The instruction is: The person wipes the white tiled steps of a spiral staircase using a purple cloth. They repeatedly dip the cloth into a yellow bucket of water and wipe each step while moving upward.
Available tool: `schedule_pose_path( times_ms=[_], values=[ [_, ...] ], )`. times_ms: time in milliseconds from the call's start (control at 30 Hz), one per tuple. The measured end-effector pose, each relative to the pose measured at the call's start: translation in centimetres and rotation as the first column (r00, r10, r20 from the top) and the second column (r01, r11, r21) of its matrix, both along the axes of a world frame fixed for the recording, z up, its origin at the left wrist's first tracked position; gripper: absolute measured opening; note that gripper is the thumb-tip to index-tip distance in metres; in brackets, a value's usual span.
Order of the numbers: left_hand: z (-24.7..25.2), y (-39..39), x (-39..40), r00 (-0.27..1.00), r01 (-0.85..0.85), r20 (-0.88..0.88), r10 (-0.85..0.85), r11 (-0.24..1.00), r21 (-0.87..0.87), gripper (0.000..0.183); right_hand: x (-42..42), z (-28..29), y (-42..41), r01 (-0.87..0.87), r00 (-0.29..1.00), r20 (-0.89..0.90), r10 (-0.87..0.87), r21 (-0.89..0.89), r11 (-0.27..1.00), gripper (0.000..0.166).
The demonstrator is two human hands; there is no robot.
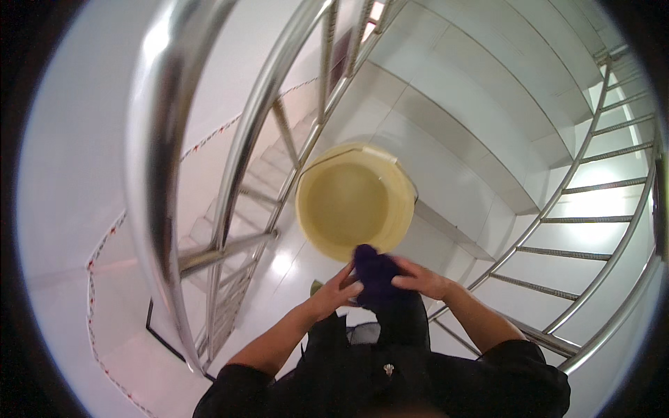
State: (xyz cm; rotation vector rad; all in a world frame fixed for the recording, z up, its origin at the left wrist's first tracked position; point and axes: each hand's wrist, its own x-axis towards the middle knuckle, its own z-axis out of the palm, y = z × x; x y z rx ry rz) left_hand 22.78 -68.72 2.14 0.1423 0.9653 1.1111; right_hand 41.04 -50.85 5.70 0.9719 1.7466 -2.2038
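A bunched dark purple cloth is between my two hands, in front of my body. My left hand grips its left side, and my right hand holds its right side with the fingers and thumb. Just beyond them a pale yellow plastic bucket stands on the tiled floor, its wire handle lying against the rim. Slightly cloudy water covers the bottom of the bucket. The upper end of the cloth overlaps the near rim in the picture; whether it touches the bucket I cannot tell.
White tiled steps rise beyond the bucket. A shiny metal railing runs close on the left, with a lower stair flight showing through its bars. Another metal railing curves along the right side.
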Motion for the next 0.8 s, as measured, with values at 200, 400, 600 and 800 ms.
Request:
schedule_pose_path(
  times_ms=[200, 400, 600, 800],
  values=[
    [1.1, -9.1, -5.0, 0.985, 0.101, -0.146, -0.094, 0.994, 0.044, 0.045, -10.3, 2.8, 7.2, 0.015, 0.986, -0.064, 0.154, 0.954, 0.301, 0.040],
    [11.8, -17.6, -12.5, 0.840, -0.408, -0.337, 0.426, 0.904, 0.127, 0.067, -19.2, 0.6, 14.3, -0.383, 0.924, 0.354, 0.146, 0.835, 0.394, 0.036],
    [15.9, -24.6, -16.0, -0.007, -0.656, -0.722, 0.692, 0.542, 0.526, 0.061, -17.8, 3.9, 10.0, -0.366, 0.925, 0.325, 0.197, 0.624, 0.691, 0.029],
    [15.2, -19.0, -15.4, 0.044, -0.558, -0.723, 0.689, 0.618, 0.554, 0.045, -16.0, 6.1, 6.0, -0.464, 0.871, 0.408, 0.272, 0.503, 0.729, 0.028]
  ],
)
